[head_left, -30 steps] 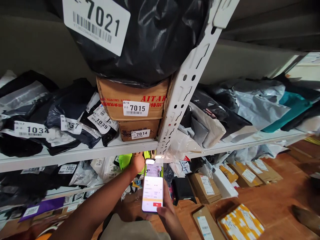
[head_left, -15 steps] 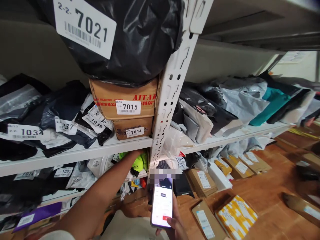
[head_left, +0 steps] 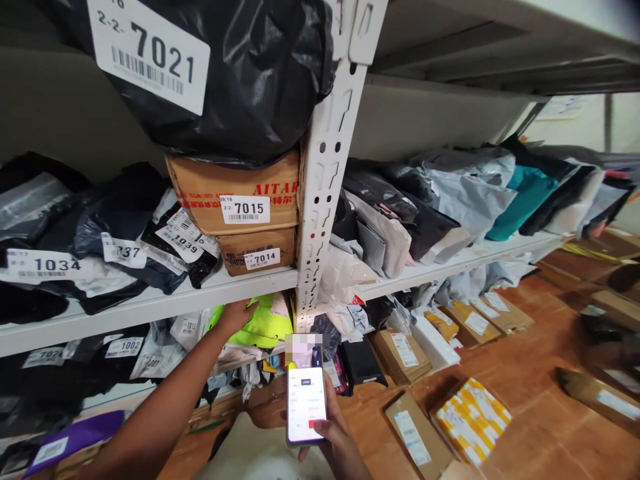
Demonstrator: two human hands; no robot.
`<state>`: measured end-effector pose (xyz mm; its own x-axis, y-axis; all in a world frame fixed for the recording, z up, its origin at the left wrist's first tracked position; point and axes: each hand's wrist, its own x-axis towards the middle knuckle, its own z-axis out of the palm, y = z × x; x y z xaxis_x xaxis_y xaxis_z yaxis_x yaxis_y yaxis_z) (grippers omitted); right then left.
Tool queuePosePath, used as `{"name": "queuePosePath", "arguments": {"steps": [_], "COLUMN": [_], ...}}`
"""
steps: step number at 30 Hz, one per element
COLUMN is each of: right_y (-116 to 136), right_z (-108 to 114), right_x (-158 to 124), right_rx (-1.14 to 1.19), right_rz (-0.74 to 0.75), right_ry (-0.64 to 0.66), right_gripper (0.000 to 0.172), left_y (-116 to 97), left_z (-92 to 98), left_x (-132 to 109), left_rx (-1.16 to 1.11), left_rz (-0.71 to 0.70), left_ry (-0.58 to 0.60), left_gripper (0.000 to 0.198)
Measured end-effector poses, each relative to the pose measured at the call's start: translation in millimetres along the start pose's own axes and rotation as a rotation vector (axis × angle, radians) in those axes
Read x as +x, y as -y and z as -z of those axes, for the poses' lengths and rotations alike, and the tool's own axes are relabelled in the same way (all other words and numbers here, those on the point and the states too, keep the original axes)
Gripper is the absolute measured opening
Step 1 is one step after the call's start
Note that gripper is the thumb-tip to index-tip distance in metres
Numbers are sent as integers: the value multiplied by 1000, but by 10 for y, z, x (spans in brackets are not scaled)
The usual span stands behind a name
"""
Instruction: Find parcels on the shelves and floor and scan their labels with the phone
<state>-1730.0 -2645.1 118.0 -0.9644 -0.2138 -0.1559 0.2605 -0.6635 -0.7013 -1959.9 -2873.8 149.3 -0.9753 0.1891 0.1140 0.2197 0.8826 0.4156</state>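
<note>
As your left arm extends forward from the lower left, your left hand [head_left: 236,318] rests against the lime-green packet [head_left: 273,323], beneath the shelf [head_left: 150,309] and just left of the white post [head_left: 320,180]; whether your fingers grip it cannot be told. Your right hand [head_left: 334,427], further right and nearer you, is closed around the phone [head_left: 306,403], screen towards you, thumb at the red button. Around you, a purple parcel [head_left: 75,437] lies low at far left. On the shelf, whose front edge obstructs your left hand from above, box 7014 [head_left: 235,265] carries box 7015 [head_left: 200,200], with a black bag [head_left: 250,87] on top. Right of the post lie a grey bag [head_left: 465,190] and a teal bag [head_left: 523,200].
</note>
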Motion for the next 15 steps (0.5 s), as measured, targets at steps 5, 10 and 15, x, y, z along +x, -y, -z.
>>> {"name": "queuePosePath", "arguments": {"steps": [5,10,15], "right_y": [-140,-230,-143], "right_z": [-20,-201,-496], "right_x": [209,500,684], "right_rx": [36,134,140], "right_rz": [-21,-12,29], "right_ry": [37,89,141], "right_gripper": [100,92,85], "left_y": [138,243,240], "left_z": [14,132,217], "left_x": [-30,-86,-186], "left_rx": [3,-24,-1], "left_rz": [-3,-24,-62], "left_ry": [80,129,148], "left_gripper": [37,36,34]}}
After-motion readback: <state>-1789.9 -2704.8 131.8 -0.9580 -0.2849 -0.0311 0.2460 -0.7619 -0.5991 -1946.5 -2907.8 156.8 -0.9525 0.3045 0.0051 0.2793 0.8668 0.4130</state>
